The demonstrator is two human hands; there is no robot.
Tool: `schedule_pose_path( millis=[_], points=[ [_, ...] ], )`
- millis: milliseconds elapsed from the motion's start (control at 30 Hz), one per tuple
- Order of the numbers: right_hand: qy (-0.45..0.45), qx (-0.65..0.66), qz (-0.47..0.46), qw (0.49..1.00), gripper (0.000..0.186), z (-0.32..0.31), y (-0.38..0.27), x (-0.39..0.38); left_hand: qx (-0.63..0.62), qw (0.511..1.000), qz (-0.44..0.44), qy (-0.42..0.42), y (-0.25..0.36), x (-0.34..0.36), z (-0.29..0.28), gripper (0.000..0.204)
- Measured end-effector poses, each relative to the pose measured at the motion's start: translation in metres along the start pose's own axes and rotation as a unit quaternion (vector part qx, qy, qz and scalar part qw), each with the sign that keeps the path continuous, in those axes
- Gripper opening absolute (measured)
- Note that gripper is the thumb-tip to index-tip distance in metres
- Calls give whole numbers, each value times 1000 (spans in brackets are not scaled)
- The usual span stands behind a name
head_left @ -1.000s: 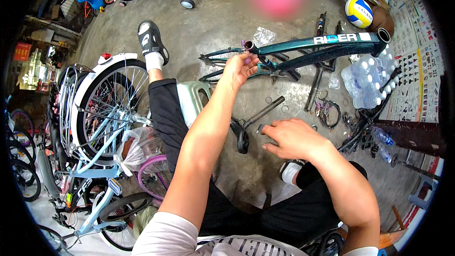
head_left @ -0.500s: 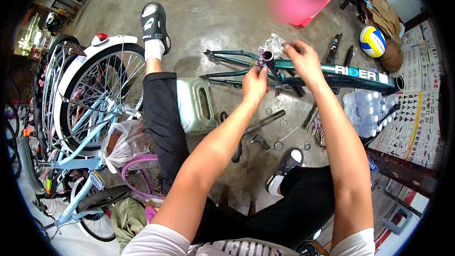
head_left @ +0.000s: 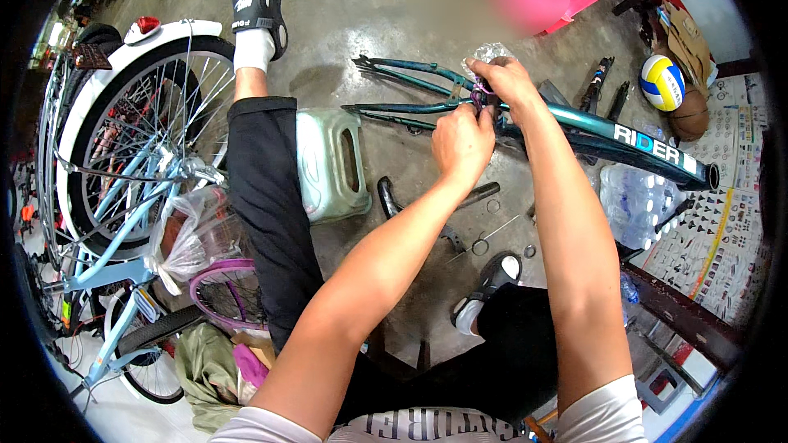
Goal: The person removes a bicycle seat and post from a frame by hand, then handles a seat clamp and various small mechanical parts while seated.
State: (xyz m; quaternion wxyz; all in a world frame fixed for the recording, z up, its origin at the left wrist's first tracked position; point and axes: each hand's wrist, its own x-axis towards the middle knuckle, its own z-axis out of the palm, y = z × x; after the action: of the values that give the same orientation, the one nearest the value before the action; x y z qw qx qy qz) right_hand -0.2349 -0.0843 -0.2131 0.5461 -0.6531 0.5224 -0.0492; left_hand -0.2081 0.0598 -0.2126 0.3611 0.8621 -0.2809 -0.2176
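Note:
A dark green bicycle frame (head_left: 574, 121) lies in front of me, its forked rear end to the left and its head tube to the right. Around the upright tube near its middle is a small purple seat clamp (head_left: 478, 97). My left hand (head_left: 464, 143) is closed at the near side of this clamp, thumb and fingers pressed to it. From the far side my right hand (head_left: 506, 84) grips the clamp at the tube's top, fingers bent and covering most of it. Just beyond those fingers sits a crumpled clear plastic bag (head_left: 495, 51).
A pale jerrycan (head_left: 316, 197) stands by my left leg. A light blue bicycle (head_left: 103, 279) fills the left side. Bottles (head_left: 636, 197), a ball (head_left: 662, 82) and a pink stool (head_left: 583, 2) lie right and beyond. Loose rings (head_left: 480, 247) and a crank (head_left: 392, 201) are on the floor.
My right hand has moved from beside the plastic bag onto the top of the tube at the clamp. My left hand has turned and closed more around the clamp. The view has shifted slightly.

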Motion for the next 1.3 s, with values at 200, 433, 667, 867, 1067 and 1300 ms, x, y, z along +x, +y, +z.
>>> schedule_pose_path(
  millis=[200, 433, 667, 867, 1067, 1300],
  points=[
    [49, 36, -35, 998, 37, 8, 16, 9, -145, 985, -65, -71, 8, 7, -2, 41],
    [-3, 13, -22, 1000, 40, 1, 5, 2, -545, 656, -368, -369, -33, 53, -44, 28],
    [2, 94, -35, 995, 37, 1, -1, -10, -481, 779, -365, -171, -19, 33, -14, 34],
    [-20, 84, -65, 994, 35, -2, 8, -2, -65, 985, 51, 148, -11, -14, 33, 24],
    [-4, 122, -39, 992, 32, 2, -2, -13, -79, 996, -18, 43, 9, -15, 43, 28],
    [-80, 130, -40, 987, 27, -8, 9, 3, -264, 951, -120, -106, 19, -2, 11, 27]
  ],
)
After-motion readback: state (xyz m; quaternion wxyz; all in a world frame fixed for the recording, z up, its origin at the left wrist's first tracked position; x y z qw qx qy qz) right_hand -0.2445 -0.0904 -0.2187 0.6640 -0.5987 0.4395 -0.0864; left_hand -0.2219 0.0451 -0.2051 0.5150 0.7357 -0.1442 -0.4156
